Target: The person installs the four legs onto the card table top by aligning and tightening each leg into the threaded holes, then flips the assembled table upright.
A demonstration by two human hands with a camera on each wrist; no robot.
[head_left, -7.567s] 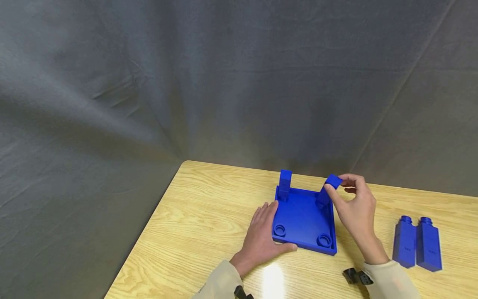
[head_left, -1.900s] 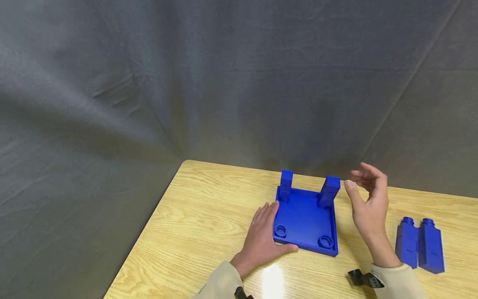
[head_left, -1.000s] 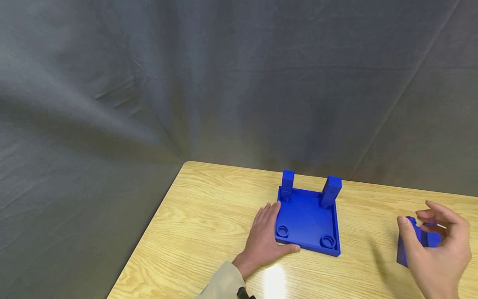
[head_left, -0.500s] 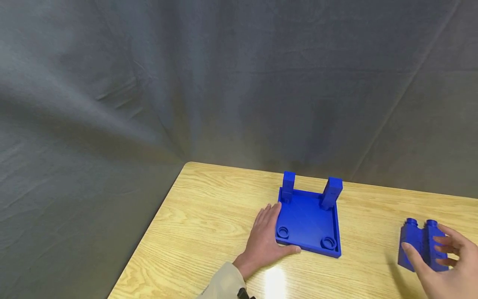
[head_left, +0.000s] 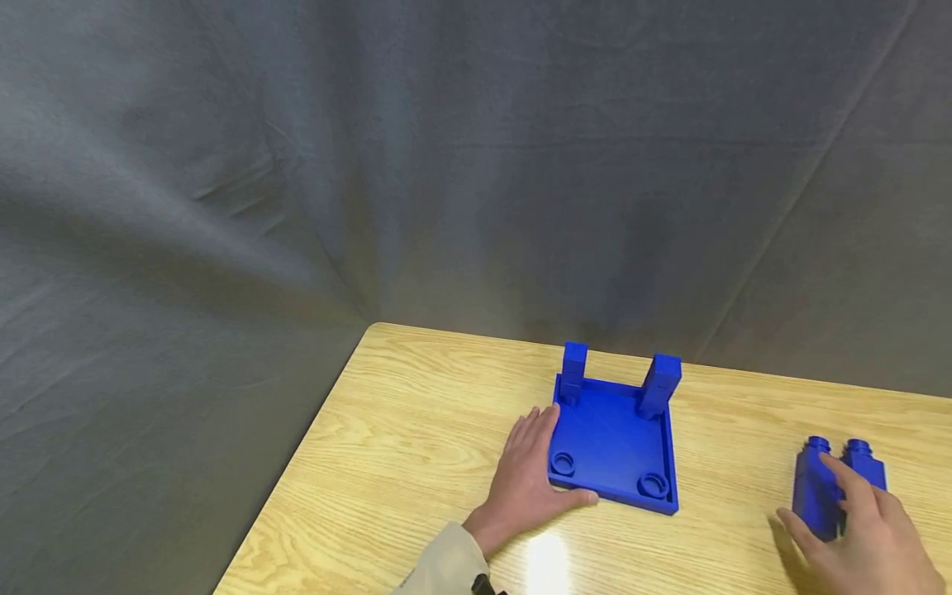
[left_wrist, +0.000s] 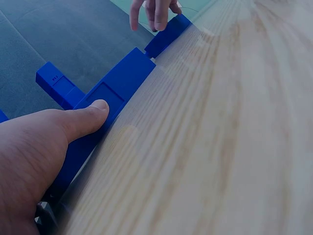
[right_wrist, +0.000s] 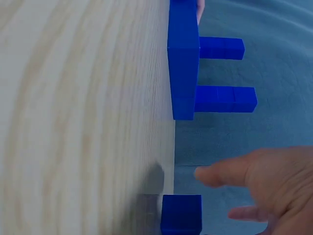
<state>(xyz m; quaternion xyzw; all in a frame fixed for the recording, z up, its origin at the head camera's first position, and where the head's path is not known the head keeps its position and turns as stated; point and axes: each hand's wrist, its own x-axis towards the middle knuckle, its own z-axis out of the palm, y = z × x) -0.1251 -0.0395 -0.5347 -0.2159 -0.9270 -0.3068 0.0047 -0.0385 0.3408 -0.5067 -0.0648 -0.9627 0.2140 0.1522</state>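
Observation:
A blue square tabletop (head_left: 610, 442) lies underside up on the wooden table, with raised rims and ring sockets at its near corners. Two blue table legs, a left one (head_left: 573, 372) and a right one (head_left: 659, 385), stand at its far corners. My left hand (head_left: 521, 479) rests against its near left corner, fingers straight along the left side and thumb (left_wrist: 90, 117) along the front edge. Over two loose legs at the right, a left one (head_left: 812, 496) and a right one (head_left: 866, 467), hovers my right hand (head_left: 866, 529), thumb and fingers spread apart. It partly hides both legs.
The light wooden table (head_left: 387, 430) ends at the back and left against a grey curtain (head_left: 476, 182). Bare wood shows between the tabletop and the loose legs.
Earlier my right hand held the far right leg. It has since let go and moved right, above the loose legs, lately shifting leftward over them. My left hand has stayed at the tabletop.

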